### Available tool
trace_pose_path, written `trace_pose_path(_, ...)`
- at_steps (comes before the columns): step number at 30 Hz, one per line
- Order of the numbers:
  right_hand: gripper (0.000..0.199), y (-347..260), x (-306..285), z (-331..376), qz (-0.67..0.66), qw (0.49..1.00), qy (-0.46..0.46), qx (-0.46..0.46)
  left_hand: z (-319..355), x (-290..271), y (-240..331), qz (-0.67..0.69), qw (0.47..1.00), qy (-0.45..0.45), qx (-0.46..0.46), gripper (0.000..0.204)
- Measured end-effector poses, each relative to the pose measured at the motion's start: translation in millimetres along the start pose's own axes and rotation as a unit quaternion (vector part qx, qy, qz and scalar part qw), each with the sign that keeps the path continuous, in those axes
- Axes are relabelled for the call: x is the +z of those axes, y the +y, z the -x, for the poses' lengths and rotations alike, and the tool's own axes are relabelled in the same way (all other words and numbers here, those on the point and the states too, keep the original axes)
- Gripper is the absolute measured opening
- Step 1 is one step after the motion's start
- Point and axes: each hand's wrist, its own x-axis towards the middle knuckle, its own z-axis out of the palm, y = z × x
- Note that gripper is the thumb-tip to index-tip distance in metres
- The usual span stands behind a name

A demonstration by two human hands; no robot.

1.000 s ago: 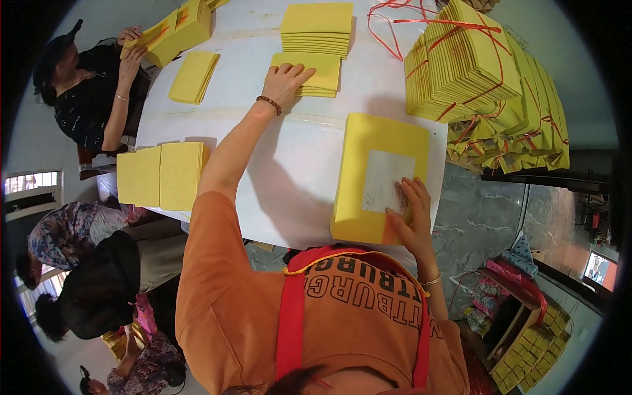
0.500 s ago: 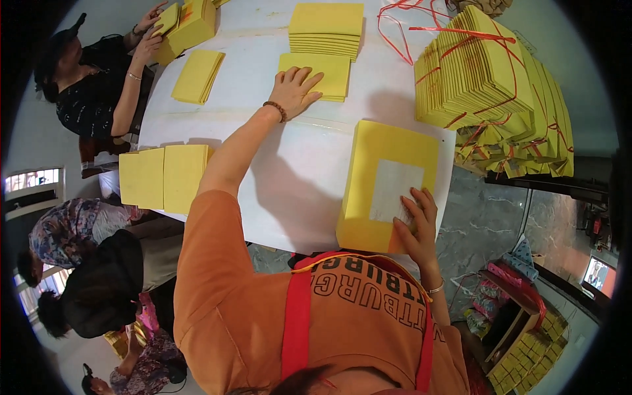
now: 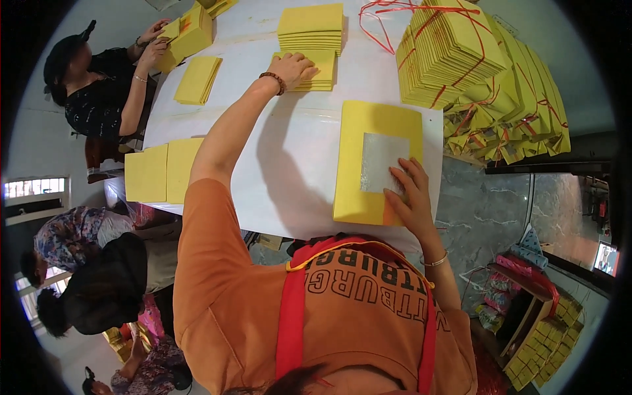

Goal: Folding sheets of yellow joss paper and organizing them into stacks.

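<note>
- resting our left hand [image 3: 293,68] on a low stack of folded yellow sheets [image 3: 321,80], we reach across the white-covered worktop [image 3: 240,49], about midway between its left and right edges.
- our left fingers bend over the top of that stack; we cannot tell whether they pinch any sheets.
- we lay our right hand [image 3: 413,197] on a thick yellow stack [image 3: 351,164] at the near right corner, its fingers spread and loose, the tips touching the right side of a silvery patch [image 3: 382,161] on the top face.
- just beyond our low stack stands a taller folded yellow stack [image 3: 311,29].
- toward the far right corner we see a yellow bundle [image 3: 441,62] bound with red string [image 3: 461,10].
- at the near left corner, two yellow piles [image 3: 146,174] sit side by side, just beside our left arm.
- near the left edge lies a thin yellow stack [image 3: 196,80]; farther along it, a co-worker [image 3: 99,108] in black has both hands at a yellow block [image 3: 194,33].
</note>
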Motion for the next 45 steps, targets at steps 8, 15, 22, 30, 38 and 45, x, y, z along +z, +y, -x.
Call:
trace_pose_path(8,0.028,12,3,2,-0.03,0.998,0.05,-0.01,111,-31,154,0.272,0.915,0.127,0.27,0.026)
trace_pose_path(15,0.016,31,-2,-1,-0.335,0.938,0.033,0.082,173,-36,200,0.165,0.94,0.09,0.284,0.052)
trace_pose_path(22,0.025,40,-1,3,-0.355,0.932,0.013,0.069,178,-38,206,0.19,0.929,0.113,0.297,0.035)
trace_pose_path(30,0.039,37,-2,3,-0.378,0.921,0.016,0.094,170,-37,206,0.404,0.893,0.031,0.195,0.01)
trace_pose_path(38,0.044,33,-2,3,-0.373,0.922,0.021,0.104,167,-40,202,0.526,0.842,-0.114,0.04,0.014)
trace_pose_path(45,0.051,48,1,5,-0.374,0.926,0.011,0.04,160,-43,201,0.558,0.812,-0.172,-0.012,0.015)
